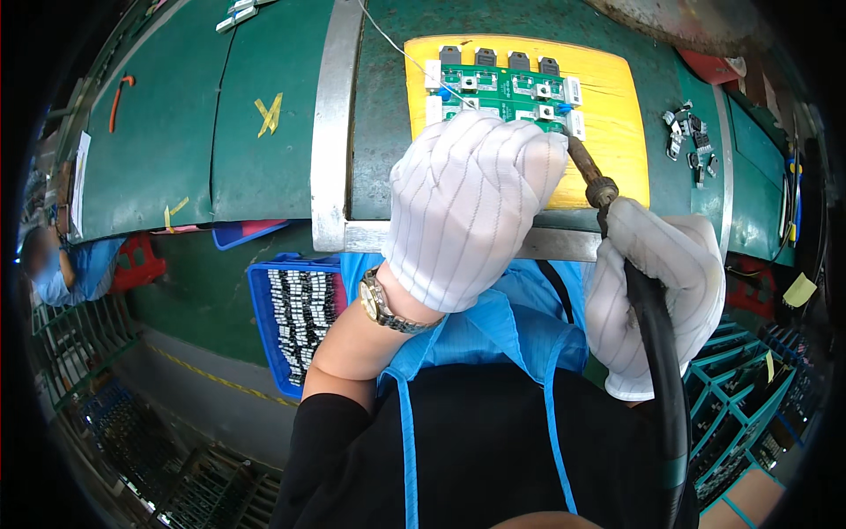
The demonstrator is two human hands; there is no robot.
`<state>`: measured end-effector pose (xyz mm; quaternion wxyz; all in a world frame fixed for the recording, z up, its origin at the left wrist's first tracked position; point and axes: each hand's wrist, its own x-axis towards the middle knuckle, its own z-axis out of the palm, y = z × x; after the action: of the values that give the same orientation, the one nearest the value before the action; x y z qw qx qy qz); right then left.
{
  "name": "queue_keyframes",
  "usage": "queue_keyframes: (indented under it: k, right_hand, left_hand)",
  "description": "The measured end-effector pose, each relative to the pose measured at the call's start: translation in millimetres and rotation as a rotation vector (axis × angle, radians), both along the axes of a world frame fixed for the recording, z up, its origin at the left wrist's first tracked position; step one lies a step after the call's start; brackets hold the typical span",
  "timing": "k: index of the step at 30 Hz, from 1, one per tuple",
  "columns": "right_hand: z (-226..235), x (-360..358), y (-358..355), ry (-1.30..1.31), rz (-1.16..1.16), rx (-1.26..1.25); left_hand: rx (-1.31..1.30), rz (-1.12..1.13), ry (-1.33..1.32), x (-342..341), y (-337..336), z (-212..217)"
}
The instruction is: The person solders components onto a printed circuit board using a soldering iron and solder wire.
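Observation:
In a white striped glove, my left hand [471, 203] is closed over the near edge of a green circuit board [504, 85]. A thin solder wire [401, 51] runs down from the top into it; the fingertips are hidden behind the back of the hand. My right hand [661, 282], gloved too, grips a soldering iron [601, 189] with a thick black cable. The iron's tip end reaches the board's near right corner, beside my left hand. White blocks, blue parts and a row of black components [518, 61] show on the board.
Under the circuit board is a yellow pad [614, 167] on the green bench. Loose black components [689, 141] lie to its right. A metal strip [333, 115] crosses the bench at left. Below stands a blue bin [261, 304] of parts. Another person [75, 269] sits far left.

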<state>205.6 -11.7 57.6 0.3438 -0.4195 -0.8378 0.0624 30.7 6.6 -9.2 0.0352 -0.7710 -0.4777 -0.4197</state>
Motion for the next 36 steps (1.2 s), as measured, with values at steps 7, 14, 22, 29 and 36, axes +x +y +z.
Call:
queue_keyframes:
  k: [7, 14, 22, 29, 36]
  right_hand:
    - [4, -3, 1, 0.049, -0.049, -0.007]
    - [0, 9, 0, 0.144, -0.033, 0.028]
    - [-10, 8, -3, 0.182, -0.058, 0.015]
    - [-9, 1, -3, 0.083, -0.033, 0.009]
    - [-8, 24, 0, 0.202, 0.039, 0.042]
  left_hand:
    - [0.015, 0.029, -0.088, -9, -7, 6]
    - [0.008, -0.025, 0.033, -33, -14, 8]
    - [0.060, 0.055, -0.054, -19, -9, 2]
    - [-0.051, 0.025, -0.055, -12, -9, 4]
    - [0.032, -0.002, 0.000, -32, -16, 6]
